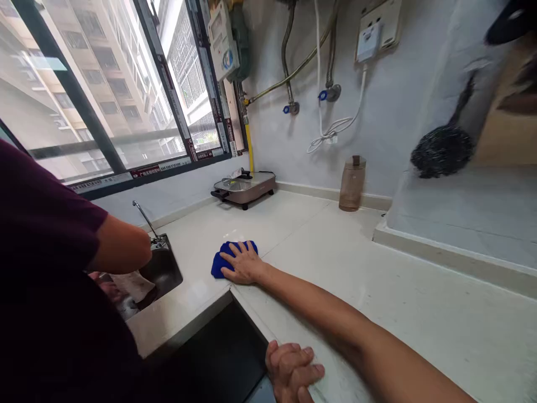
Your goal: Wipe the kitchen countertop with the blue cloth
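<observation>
My right hand [242, 263] lies flat on a folded blue cloth [218, 264], pressing it against the white countertop [319, 235] near the inner corner of its front edge. Its fingers are spread over the cloth, and the forearm stretches in from the lower right. My left hand [291, 369] is at the bottom of the view, by the counter's front edge. Its fingers are curled into a loose fist, with nothing visible in them.
Another person's purple sleeve [50, 207] and bare arm are at the left, beside a steel sink [170, 268] with a faucet [145, 215]. An electric pan [247, 190] stands in the back corner. A brownish translucent container [352, 184] stands by the wall.
</observation>
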`<act>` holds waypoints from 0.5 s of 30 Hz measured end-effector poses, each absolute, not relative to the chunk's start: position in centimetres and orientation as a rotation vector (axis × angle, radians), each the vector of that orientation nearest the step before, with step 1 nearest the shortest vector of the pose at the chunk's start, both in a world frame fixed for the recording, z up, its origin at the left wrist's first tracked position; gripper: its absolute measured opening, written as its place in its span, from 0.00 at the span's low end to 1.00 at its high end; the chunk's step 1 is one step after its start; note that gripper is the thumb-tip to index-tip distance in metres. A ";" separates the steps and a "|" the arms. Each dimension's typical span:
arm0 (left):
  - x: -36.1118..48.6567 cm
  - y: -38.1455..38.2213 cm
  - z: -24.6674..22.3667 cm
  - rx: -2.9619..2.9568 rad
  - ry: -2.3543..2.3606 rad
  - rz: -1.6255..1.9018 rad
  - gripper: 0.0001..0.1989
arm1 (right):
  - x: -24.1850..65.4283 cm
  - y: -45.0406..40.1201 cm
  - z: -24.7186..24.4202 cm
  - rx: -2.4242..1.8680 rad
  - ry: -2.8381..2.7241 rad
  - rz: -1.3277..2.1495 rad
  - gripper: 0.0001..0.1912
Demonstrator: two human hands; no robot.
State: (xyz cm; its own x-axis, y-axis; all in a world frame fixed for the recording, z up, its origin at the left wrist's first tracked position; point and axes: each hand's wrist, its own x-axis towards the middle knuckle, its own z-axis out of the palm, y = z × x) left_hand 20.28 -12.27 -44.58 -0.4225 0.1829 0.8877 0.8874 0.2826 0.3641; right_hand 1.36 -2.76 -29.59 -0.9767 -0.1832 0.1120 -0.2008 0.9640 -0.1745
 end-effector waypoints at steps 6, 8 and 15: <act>22.8 -14.6 -39.5 -1.028 -2.018 -1.207 0.20 | 10.3 -2.5 -29.2 0.469 -2.974 0.347 0.34; 24.2 -15.9 -38.8 -0.970 -2.058 -1.261 0.22 | 13.7 -1.7 -29.4 0.498 -2.952 0.369 0.34; 28.1 -17.0 -35.3 -0.742 -2.132 -1.496 0.23 | 27.5 1.2 -31.4 0.500 -2.831 0.461 0.33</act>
State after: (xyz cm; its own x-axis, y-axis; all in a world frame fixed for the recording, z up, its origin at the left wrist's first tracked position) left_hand 28.06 -17.02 -35.26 -0.7646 0.1794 0.6190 0.6431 0.2746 0.7148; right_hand 27.53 1.17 -31.43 -0.9153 -0.2937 0.2756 -0.3659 0.8923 -0.2644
